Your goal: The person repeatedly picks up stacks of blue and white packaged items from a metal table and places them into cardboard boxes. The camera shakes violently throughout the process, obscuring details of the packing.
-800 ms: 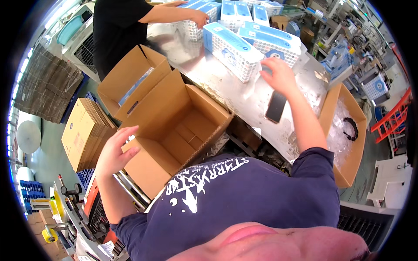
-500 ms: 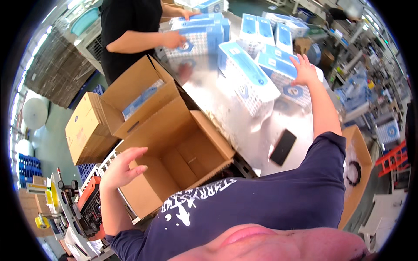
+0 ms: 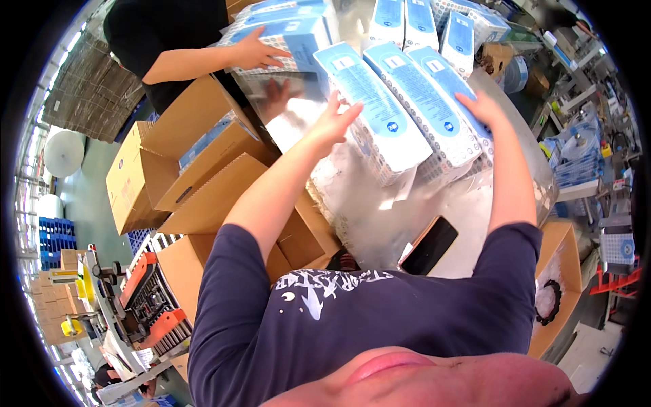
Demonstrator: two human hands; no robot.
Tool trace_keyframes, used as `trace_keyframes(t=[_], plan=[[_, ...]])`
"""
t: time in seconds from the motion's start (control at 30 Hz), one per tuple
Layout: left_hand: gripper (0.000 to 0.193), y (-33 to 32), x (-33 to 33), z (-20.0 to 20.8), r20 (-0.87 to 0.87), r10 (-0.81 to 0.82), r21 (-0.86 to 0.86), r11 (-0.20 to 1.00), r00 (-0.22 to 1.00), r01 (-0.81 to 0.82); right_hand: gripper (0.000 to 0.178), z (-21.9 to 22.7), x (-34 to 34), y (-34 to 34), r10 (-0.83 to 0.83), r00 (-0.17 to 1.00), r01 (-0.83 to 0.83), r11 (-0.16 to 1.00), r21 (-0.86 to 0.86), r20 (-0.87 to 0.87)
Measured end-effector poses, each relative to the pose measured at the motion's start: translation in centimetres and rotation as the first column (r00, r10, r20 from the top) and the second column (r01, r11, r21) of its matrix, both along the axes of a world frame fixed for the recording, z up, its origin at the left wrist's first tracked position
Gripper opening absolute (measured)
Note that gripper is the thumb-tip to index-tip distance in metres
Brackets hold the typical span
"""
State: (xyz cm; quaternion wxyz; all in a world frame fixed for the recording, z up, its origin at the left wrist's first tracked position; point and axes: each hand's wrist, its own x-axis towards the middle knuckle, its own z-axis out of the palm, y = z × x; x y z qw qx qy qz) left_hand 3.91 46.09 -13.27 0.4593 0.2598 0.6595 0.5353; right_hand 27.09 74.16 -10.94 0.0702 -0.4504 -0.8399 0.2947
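Three long white-and-blue boxes stand side by side on the metal table: a left box (image 3: 380, 108), a middle box (image 3: 424, 102) and a right box (image 3: 447, 85). My left hand (image 3: 330, 127) is open beside the left box, fingers apart, its fingertips close to that box's edge; I cannot tell if they touch. On the other side, my right hand (image 3: 485, 110) lies with stretched fingers against the right box's outer edge. Below my left forearm is an open brown carton (image 3: 298, 237), partly hidden by that arm.
A co-worker's hand (image 3: 258, 53) rests on other blue-and-white boxes (image 3: 288, 34) at the far left of the table. More boxes (image 3: 420, 24) stand behind mine. A black phone (image 3: 431, 245) lies near me. Another open carton (image 3: 203, 136) sits left, and a carton (image 3: 559, 292) stands right.
My left hand has swung from over the open carton up to the boxes. The boxes under my right hand now stand lined up with the left box. The co-worker's hand has shifted on their boxes.
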Motion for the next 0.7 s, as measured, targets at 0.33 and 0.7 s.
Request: trace_keyframes(t=[0.33,0.7], plan=[[0.075,-2.3,-2.2,-2.5,0.292,-0.216,0.009,0.975,0.932,0.224,0.064,-10.7,2.9,-4.7,-0.158,0.91,-0.208,0.625,-0.752,-0.383],[0.078,-11.7,-2.4,0.2,-0.004,-0.241,0.422,0.88,0.971,0.22,0.072,-2.6,4.0,-16.7,-0.06,0.683,-0.457,0.742,-0.49,-0.728]])
